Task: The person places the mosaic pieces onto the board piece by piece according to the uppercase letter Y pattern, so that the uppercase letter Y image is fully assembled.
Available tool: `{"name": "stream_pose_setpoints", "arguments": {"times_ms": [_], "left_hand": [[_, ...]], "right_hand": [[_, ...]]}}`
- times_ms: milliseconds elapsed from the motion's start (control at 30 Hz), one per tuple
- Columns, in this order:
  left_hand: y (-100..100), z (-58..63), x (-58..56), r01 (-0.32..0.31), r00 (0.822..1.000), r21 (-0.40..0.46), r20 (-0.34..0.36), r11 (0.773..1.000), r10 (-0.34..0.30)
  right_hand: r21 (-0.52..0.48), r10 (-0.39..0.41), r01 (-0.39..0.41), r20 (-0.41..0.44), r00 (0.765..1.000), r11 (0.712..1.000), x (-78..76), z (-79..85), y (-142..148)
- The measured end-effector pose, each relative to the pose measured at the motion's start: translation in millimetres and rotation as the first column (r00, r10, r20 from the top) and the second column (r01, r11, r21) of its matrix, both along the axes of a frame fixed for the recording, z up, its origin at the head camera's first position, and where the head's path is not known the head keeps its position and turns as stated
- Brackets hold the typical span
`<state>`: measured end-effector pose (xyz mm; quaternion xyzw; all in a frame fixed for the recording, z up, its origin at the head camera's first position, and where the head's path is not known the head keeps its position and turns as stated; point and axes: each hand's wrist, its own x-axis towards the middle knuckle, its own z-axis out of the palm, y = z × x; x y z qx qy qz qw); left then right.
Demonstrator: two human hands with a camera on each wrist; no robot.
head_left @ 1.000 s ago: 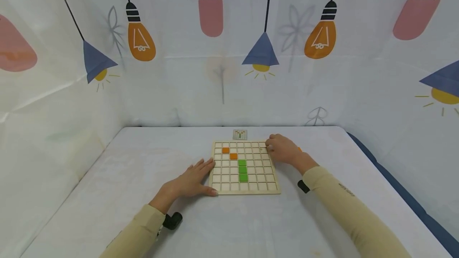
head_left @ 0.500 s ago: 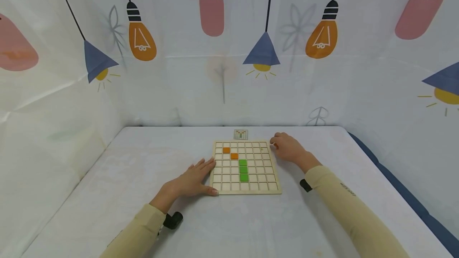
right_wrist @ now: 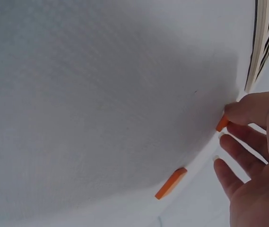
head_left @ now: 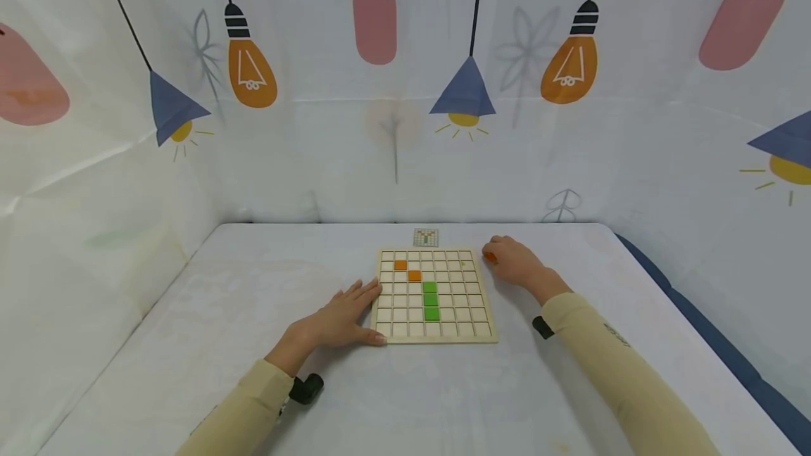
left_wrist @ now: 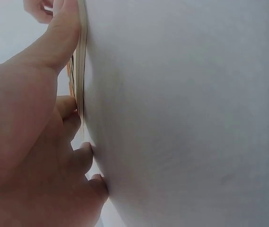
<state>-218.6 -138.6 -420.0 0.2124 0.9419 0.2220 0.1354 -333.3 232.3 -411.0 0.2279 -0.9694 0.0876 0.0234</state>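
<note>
A wooden grid board (head_left: 465,333) lies flat on the white table, with orange square tiles (head_left: 400,265) and green square tiles (head_left: 431,313) set in some of its cells. My left hand (head_left: 342,319) rests at the board's left edge, its fingers stretched out and its thumb by the near corner. Just off the far right corner, my right hand (head_left: 516,262) pinches an orange tile (right_wrist: 222,123) between thumb and forefinger, low over the table. Its other fingers are spread beside that tile. Another loose orange tile (right_wrist: 171,183) lies near this hand in the right wrist view.
Behind the board lies a small card (head_left: 426,237) printed with a coloured grid pattern. A white table (head_left: 266,266) stretches to both sides, and a sheet printed with lamps (head_left: 317,153) hangs behind its far edge.
My right hand has drawn back to the right from the board's far right corner, and an orange tile now shows in its fingers. The left hand has stayed in place.
</note>
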Motion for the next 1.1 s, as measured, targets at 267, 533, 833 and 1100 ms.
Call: {"name": "stream_pose_setpoints", "arguments": {"times_ms": [267, 533, 833, 1100], "left_hand": [[0.6, -1.6, -0.2, 0.003, 1.000, 0.009, -0.003, 1.000, -0.003], [0.5, -2.4, -0.6, 0.012, 1.000, 0.002, -0.009, 1.000, -0.012], [-3.0, -2.6, -3.7, 0.003, 1.000, 0.000, -0.013, 1.000, -0.003], [-3.0, -5.3, -3.7, 0.017, 1.000, 0.006, -0.014, 1.000, -0.017]], "right_hand": [[0.002, -0.007, 0.007, 0.005, 1.000, 1.000, 0.8, -1.2, 2.5], [0.009, 0.003, -0.002, -0.026, 1.000, 1.000, 2.0, -1.0, 3.4], [0.029, 0.018, -0.017, -0.030, 0.999, 0.999, -0.8, -0.5, 1.5], [0.035, -0.018, 0.017, 0.023, 1.000, 0.999, 2.1, -0.3, 2.5]]}}
